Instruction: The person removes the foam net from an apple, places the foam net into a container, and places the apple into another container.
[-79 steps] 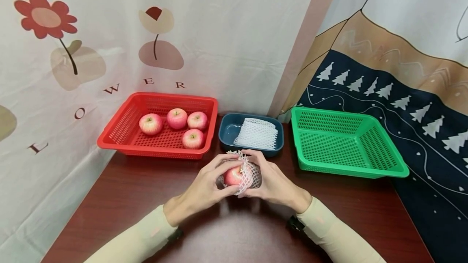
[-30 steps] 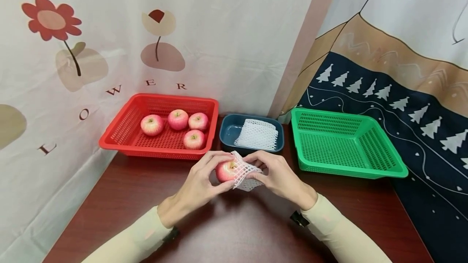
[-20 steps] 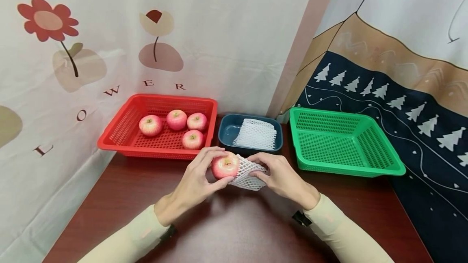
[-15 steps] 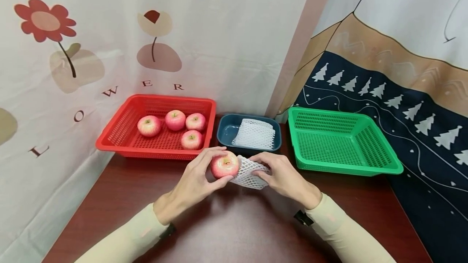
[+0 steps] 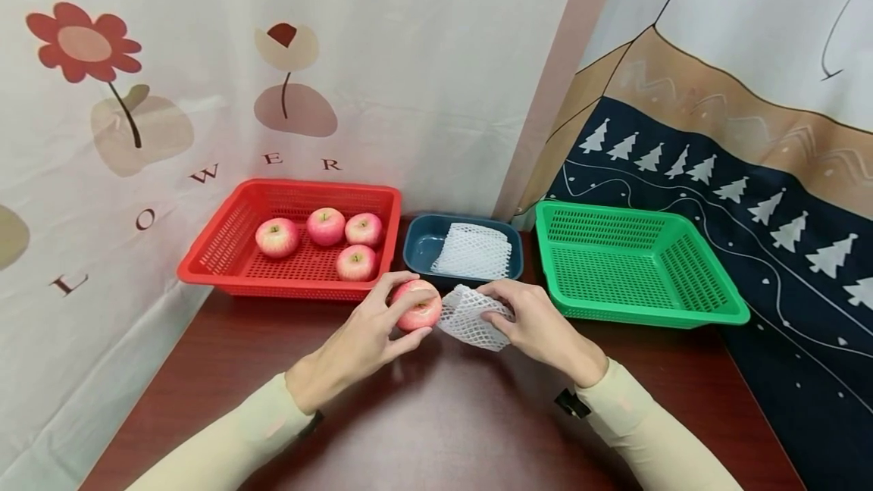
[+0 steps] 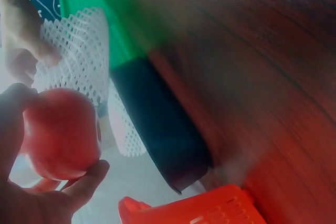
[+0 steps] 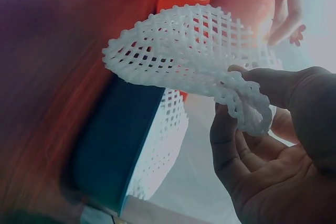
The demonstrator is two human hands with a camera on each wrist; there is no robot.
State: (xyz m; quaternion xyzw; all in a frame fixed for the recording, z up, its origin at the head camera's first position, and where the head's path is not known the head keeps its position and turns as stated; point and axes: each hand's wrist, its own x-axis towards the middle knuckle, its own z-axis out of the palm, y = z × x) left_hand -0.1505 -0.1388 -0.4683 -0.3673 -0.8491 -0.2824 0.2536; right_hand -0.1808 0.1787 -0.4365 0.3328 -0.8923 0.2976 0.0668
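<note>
A red and yellow apple (image 5: 419, 312) is gripped in my left hand (image 5: 360, 339), thumb below and fingers over its top and side. My right hand (image 5: 542, 328) pinches a white foam net sleeve (image 5: 470, 318) between thumb and fingers. In the right wrist view the mouth of the sleeve (image 7: 157, 51) gapes and its held end is bunched up. The apple (image 6: 62, 134) is outside the sleeve, close beside its near edge; whether they touch I cannot tell. Both are held above the table, in front of the blue tray.
A red basket (image 5: 239, 273) with several apples stands at the back left. Behind my hands is a small dark blue tray (image 5: 424, 250) with white foam nets (image 5: 472, 250) in it. A green basket (image 5: 607, 271) is at the right. Brown tabletop (image 5: 436, 423) lies in front.
Earlier the apple was partly inside the foam net sleeve, held by both hands. It has come out to the left in my left hand, while my right hand drew the sleeve rightward.
</note>
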